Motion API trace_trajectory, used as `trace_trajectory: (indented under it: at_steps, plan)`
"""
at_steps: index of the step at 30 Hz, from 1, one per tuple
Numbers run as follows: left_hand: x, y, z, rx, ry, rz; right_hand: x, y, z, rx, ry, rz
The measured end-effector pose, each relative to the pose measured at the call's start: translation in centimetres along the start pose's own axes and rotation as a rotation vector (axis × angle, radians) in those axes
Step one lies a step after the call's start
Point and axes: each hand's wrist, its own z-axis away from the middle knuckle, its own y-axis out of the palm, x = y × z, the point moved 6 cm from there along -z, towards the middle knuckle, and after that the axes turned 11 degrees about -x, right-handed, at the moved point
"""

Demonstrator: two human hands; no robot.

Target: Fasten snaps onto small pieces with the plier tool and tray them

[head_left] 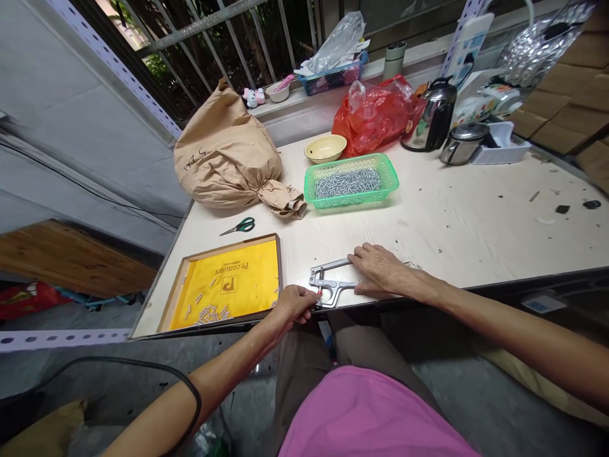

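My right hand point(380, 270) is wrapped round the two handles of silver hand-press pliers point(333, 291), which lie by the table's front edge with their spring and jaw to the left. At the jaw end, my left hand point(299, 303) is closed in a pinch. A bit of red shows by its fingertips, but what they hold is too small to make out. Left of that hand is a shallow wooden-rimmed tray point(280, 266) lined with a yellow printed sheet point(238, 279). Several small silvery pieces point(212, 314) lie in its near part.
Behind the pliers stands a green basket point(349, 204) of small metal parts point(349, 183). Green-handled scissors point(245, 225) lie beyond the tray, near a tied brown paper sack point(226, 152). Farther back are a cream bowl point(326, 150), a red plastic bag point(375, 114) and a kettle point(431, 117).
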Motion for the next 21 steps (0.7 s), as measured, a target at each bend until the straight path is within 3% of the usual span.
trace_trajectory:
  at_steps: [3,6,8,10,15,21]
  plan:
    - [-0.8,-0.8,0.5,-0.126,0.221,-0.115,0.5,-0.5,0.5,0.008,-0.001,-0.027]
    - [-3.7,-1.0,1.9,-0.34,0.666,-0.278,0.6,-0.3,0.7,-0.01,-0.008,-0.033]
    - [-5.7,0.2,2.6,-0.373,0.929,-0.398,0.5,0.1,0.7,-0.013,-0.007,-0.028]
    - [-7.5,1.9,2.6,-0.331,1.099,-0.515,0.4,0.4,0.7,-0.013,-0.001,-0.021]
    - [-9.9,4.7,0.6,-0.176,1.164,-0.729,0.0,0.1,0.8,-0.009,0.011,-0.027]
    - [-10.2,4.8,0.3,-0.157,1.188,-0.845,-0.7,-1.2,1.1,0.045,0.064,-0.018]
